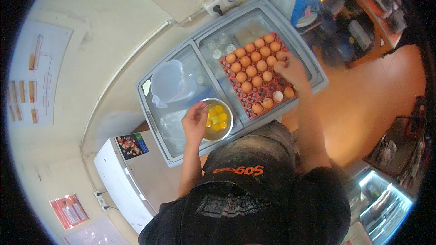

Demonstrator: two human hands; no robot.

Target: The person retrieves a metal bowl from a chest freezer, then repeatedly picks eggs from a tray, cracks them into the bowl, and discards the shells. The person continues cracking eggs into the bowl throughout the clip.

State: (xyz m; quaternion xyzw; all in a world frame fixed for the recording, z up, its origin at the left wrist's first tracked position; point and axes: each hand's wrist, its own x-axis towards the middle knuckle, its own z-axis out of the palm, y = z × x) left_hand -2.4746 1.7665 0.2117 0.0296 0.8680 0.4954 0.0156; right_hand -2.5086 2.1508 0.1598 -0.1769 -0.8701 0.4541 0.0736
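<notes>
My left hand (196,119) is at the left rim of a round metal bowl (231,122), its fingers bent by the edge; whether they grip the rim or something small is not clear. Several yolks (220,117) lie in clear egg white inside the bowl. My right hand (289,68) reaches over the right side of a red egg tray (250,109), fingertips touching or very near a brown egg (280,55); its grip is partly hidden. Rows of whole brown eggs (251,71) fill much of the tray. Broken shells (278,96) lie in its near row.
Bowl and tray rest on a chest freezer's glass lid (173,143). A translucent plastic pitcher (172,81) lies on the left of it. Small glass jars (223,38) show near the tray. Power sockets (214,5) are on the wall behind; a water dispenser (299,0) stands at the back right.
</notes>
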